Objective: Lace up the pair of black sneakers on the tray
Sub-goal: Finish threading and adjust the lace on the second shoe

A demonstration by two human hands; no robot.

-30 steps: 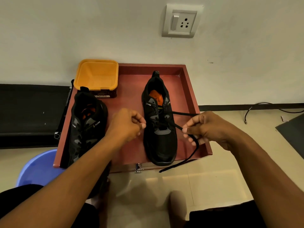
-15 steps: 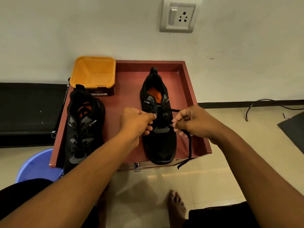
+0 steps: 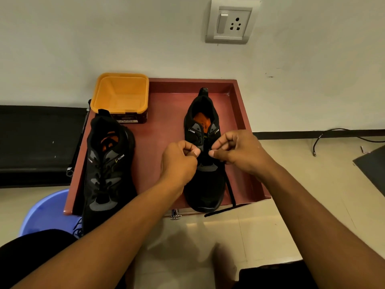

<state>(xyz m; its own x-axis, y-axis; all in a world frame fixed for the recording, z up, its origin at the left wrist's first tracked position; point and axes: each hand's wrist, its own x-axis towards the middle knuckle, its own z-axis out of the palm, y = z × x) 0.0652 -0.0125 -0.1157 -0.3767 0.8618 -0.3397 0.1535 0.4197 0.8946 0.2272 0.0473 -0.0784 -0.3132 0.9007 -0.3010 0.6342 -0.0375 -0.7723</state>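
Black sneaker (image 3: 205, 188) marked CLYMB stands on the red tray (image 3: 166, 122), its CLYMB twin (image 3: 104, 174) alongside. Left grip (image 3: 179, 161) and right grip (image 3: 239, 151) pinch its lace (image 3: 230, 190) at the eyelets, one end trailing off the tray front.

The tray (image 3: 166, 126) is smooth red-brown board with a dull sheen, perhaps laminated wood. The left sneaker (image 3: 104, 184) and the right sneaker (image 3: 206, 190) are matt black mesh cloth with smoother grey patches and orange insoles. The lace (image 3: 231, 192) is flat black woven cloth. In the tray's back left corner, the yellow tub (image 3: 120, 94) is smooth plastic. The latch (image 3: 175, 213) under the front edge is shiny metal. The floor (image 3: 270, 236) is glossy tile.
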